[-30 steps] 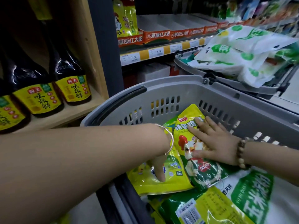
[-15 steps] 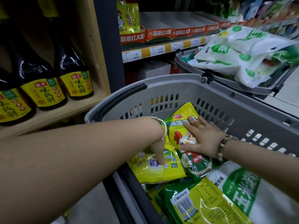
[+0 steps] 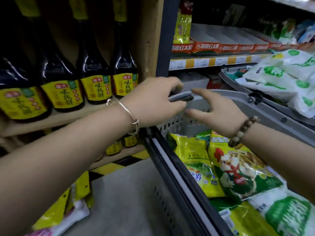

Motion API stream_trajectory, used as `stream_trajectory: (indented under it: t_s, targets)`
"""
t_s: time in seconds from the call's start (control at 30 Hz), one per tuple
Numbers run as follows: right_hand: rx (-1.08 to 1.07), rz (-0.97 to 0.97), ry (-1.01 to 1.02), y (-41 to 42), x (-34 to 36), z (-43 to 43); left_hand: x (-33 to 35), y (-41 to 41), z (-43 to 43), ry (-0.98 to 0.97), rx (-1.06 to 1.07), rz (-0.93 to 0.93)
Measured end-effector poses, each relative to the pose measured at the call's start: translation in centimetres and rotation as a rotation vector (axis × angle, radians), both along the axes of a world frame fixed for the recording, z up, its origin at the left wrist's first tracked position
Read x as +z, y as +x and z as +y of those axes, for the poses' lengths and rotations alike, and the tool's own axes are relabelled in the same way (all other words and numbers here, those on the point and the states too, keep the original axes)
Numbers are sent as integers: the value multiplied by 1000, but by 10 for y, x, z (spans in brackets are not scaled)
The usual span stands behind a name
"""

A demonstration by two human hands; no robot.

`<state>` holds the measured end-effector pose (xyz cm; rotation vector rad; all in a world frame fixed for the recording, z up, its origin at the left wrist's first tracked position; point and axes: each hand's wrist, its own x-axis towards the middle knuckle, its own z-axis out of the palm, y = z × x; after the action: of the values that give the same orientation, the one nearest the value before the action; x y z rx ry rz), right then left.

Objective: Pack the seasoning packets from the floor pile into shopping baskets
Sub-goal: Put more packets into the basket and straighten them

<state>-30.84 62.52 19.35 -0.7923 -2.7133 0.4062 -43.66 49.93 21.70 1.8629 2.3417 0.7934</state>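
Note:
A grey shopping basket point(image 3: 272, 114) sits in front of me and holds several seasoning packets. Among them are a yellow-green packet point(image 3: 196, 160), a packet with a rooster picture point(image 3: 238, 171) and a white-and-green bag point(image 3: 289, 215). My left hand point(image 3: 156, 101) reaches over the basket's far end, its fingers curled round the basket handle point(image 3: 182, 98). Right beside it, my right hand point(image 3: 216, 113) hovers above the far rim with fingers spread, holding nothing. More yellow packets point(image 3: 68, 206) lie on the floor at the lower left.
A second grey basket point(image 3: 228, 77) heaped with white-and-green bags point(image 3: 279, 77) stands at the right, behind the first. Dark sauce bottles point(image 3: 95, 74) fill a wooden shelf on the left. A store shelf with orange cartons point(image 3: 209, 46) runs behind. Grey floor point(image 3: 122, 193) lies left of the basket.
Both hands left the packets inside the basket and rose to its far end. My left hand took hold of the handle; my right hand came off the rooster packet.

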Motion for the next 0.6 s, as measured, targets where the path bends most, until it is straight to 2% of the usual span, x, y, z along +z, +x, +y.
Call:
stream_trajectory:
  t_s: [0.1,0.17,0.3,0.4,0.5,0.6]
  targets:
    - [128,63,21,-29,15,-35,0,-21,-52,78,98,-68]
    - [211,38,46,-50,21,-61,-8,-33,-91,110,175,-72]
    - [388,-245,288,-99,16,-119,-42,-55,-163,93,359,-14]
    - [550,-362,468,-139,-7,-163,-76,-68,-210,-1,504,45]
    - [673,-469,561,-176,-47,-200,-115,-79,-249,-70,626,1]
    - [741,-587,561,-202,-90,-227,-154,-85,-277,-128,720,-60]
